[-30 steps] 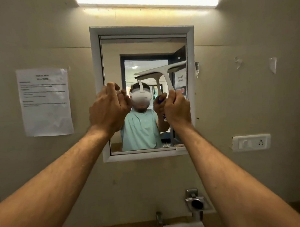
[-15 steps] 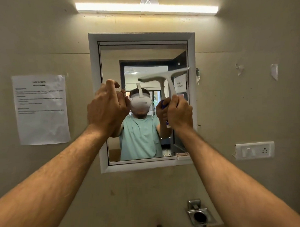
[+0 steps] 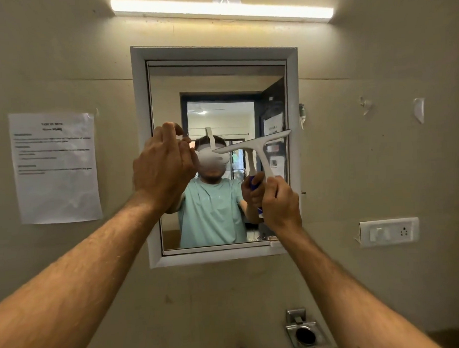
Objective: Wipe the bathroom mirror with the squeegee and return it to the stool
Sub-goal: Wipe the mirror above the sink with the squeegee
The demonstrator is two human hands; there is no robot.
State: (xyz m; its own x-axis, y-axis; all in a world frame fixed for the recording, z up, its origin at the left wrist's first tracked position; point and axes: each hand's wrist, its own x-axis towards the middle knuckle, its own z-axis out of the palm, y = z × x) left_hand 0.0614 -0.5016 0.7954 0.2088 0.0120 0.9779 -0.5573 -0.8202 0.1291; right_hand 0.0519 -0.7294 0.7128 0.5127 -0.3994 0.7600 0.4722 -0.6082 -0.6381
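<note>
1. Right hand (image 3: 281, 202), at 4 o'clock from mirror centre: grip closed round the squeegee (image 3: 256, 152) handle.
2. Left hand (image 3: 162, 167), at 9 o'clock: fingers curled, pinching something small and pale; cannot identify it.
3. Squeegee blade lies across the mirror (image 3: 217, 78) glass, tilted up toward 2 o'clock, reaching the right frame edge.

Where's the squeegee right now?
In the head view, the squeegee is right of centre, held up against the mirror's right half by the right hand, blade tilted up toward the frame.
</note>
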